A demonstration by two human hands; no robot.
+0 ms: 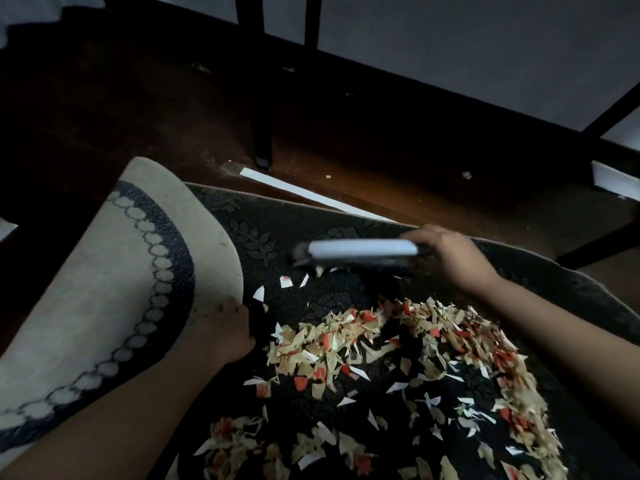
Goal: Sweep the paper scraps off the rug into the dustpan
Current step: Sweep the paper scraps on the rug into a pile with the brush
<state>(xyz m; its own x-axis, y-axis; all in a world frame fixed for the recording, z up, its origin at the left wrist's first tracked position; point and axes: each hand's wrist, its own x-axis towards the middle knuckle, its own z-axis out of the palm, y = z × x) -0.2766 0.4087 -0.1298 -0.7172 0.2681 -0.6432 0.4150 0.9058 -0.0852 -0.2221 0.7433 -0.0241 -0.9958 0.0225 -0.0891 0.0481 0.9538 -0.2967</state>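
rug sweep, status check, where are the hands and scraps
Right hand grips brush at rug's far edge. Left hand holds folded rug flap back. Paper scraps piled mid-rug, unswept. No dustpan in view.

Scraps (398, 362) crowd the rug's (277, 244) near and right side; only a bare strip along its far edge lies open. The folded-up flap (114, 271) walls the left edge. Chair legs (259, 98) stand beyond on the floor (381, 161).

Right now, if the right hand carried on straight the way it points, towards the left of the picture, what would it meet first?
Probably the folded-up rug edge that the left hand holds. The right hand grips the brush, which leads; a few loose paper scraps lie below. Depth is unclear.
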